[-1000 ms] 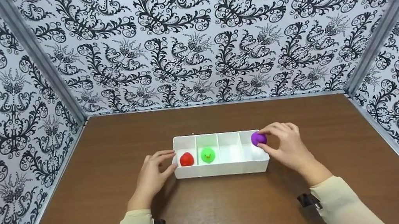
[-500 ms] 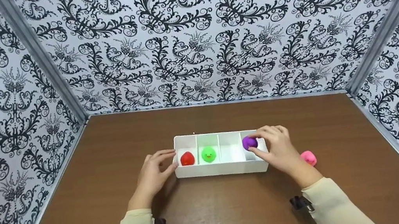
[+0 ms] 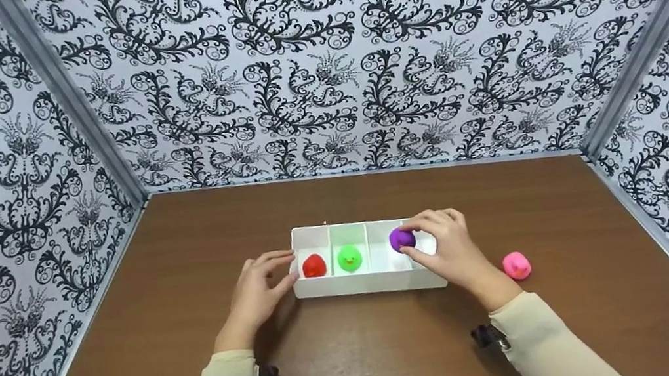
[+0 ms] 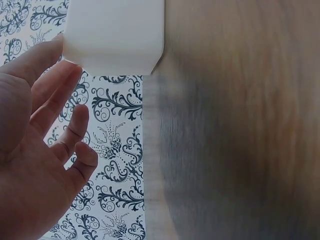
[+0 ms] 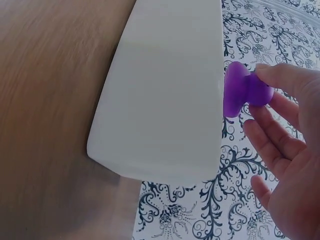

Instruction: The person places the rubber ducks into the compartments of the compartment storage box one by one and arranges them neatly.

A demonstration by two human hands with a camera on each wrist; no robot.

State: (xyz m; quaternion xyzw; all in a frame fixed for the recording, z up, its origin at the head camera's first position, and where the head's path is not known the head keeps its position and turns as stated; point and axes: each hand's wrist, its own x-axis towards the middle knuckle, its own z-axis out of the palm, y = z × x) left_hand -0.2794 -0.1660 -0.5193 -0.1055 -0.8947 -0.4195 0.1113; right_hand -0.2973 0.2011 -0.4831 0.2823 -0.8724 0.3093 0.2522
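A white divided tray (image 3: pixel 370 282) lies on the table, with a red rubber toy (image 3: pixel 314 266) in its leftmost compartment. The neighbouring compartment holds a green rubber duck (image 3: pixel 349 258). With thumb and fingertips, my left hand (image 3: pixel 259 294) grips the tray's left end; its other fingers stand off the tray in the left wrist view. My right hand (image 3: pixel 450 250) pinches a purple rubber duck (image 3: pixel 401 239) by its head, over the third compartment from the left. In the right wrist view the duck's body (image 5: pixel 235 92) shows just beyond the tray's rim.
A pink rubber duck (image 3: pixel 516 265) sits on the brown table (image 3: pixel 360 357), right of the tray and near my right forearm. Patterned walls (image 3: pixel 319 84) enclose the table at the back and both sides.
My right hand has carried the purple duck leftward from the tray's right end to the third compartment. The pink duck, first hidden behind that hand, has come into view. My left hand stays put.
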